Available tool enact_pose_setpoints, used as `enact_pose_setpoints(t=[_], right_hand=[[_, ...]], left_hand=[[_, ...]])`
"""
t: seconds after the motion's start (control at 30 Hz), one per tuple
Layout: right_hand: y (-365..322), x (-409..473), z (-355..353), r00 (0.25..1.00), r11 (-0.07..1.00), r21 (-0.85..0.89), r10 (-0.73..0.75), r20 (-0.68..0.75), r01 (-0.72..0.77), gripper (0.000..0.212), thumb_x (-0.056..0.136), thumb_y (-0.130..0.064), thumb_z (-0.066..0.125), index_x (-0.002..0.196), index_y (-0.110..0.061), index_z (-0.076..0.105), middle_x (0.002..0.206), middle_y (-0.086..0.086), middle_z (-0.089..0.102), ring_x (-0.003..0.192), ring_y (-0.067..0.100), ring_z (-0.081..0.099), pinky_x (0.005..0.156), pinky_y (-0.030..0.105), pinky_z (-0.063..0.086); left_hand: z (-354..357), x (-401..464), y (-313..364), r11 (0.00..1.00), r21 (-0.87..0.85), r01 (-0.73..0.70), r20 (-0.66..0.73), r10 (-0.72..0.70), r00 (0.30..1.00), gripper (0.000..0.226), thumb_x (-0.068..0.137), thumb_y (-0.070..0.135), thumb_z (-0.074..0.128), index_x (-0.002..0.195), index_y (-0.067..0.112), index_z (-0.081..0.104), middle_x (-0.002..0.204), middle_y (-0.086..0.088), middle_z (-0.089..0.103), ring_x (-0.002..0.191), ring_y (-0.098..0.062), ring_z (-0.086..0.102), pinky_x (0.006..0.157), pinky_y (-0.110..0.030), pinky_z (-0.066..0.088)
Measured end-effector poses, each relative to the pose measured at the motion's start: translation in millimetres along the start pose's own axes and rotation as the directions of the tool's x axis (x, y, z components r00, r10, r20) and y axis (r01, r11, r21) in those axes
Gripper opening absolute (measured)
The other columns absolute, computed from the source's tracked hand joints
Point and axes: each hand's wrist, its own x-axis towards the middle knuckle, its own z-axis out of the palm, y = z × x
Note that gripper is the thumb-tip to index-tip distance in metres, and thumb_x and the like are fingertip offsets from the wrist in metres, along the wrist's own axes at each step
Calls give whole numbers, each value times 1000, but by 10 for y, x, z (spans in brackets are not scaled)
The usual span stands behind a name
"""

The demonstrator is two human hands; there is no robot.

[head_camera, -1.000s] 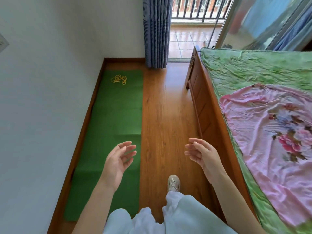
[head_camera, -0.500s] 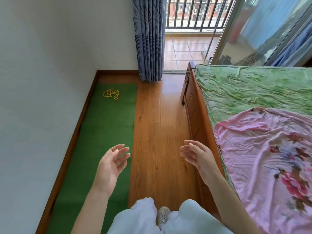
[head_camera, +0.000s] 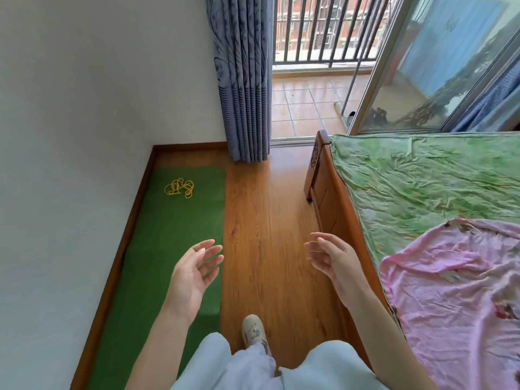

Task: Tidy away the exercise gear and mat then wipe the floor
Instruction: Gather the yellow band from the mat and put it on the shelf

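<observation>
Stepped forward, shoe (head_camera: 254,332) now ahead | left hand (head_camera: 190,277), right hand (head_camera: 332,258) empty, fingers loose | yellow cord (head_camera: 179,187) far beyond on green mat (head_camera: 166,249) | mat's near end cut off

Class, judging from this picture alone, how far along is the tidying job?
Done: nothing visible. In hand: nothing; left hand and right hand are open. Left: the yellow rope lies on the unrolled green mat; the wooden floor awaits wiping.
</observation>
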Motion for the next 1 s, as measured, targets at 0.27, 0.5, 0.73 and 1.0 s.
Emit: enact_pose_setpoints(t=[0.27,0.5,0.73,1.0], right_hand=[[-371,848,447,999,1000,7,-6,-33,6,18,97,-17,48,99,-15,66,93,8,69,89,22,66,74,24,53],[-571,1376,633,999,999,-2,34,-27,-34,20,98,-14,46,98,-13,66,89,8,70,83,20,66,68,22,53],[-857,2210,762,998,998,-30,52,35,-51,20,98,-14,46,100,-10,66,91,10,69,80,19,66,65,20,52],[-1409,3453,826,992,997,-70,48,119,-40,19,97,-18,48,102,-13,66,94,10,70,87,21,66,69,20,53]], left_hand=[[159,1032,562,1000,23,-4,21,3,1000,24,99,14,36,105,14,60,101,-7,66,92,-20,62,85,-33,46],[228,1571,749,998,42,40,-8,-39,999,24,99,14,37,104,14,61,101,-7,67,92,-20,62,84,-32,47],[499,2172,900,999,18,49,-60,-48,997,24,99,14,37,104,14,61,100,-7,68,92,-19,63,86,-33,47],[1151,3110,1214,998,22,51,-137,-47,989,24,100,13,37,104,14,61,101,-7,68,94,-20,62,89,-35,46]])
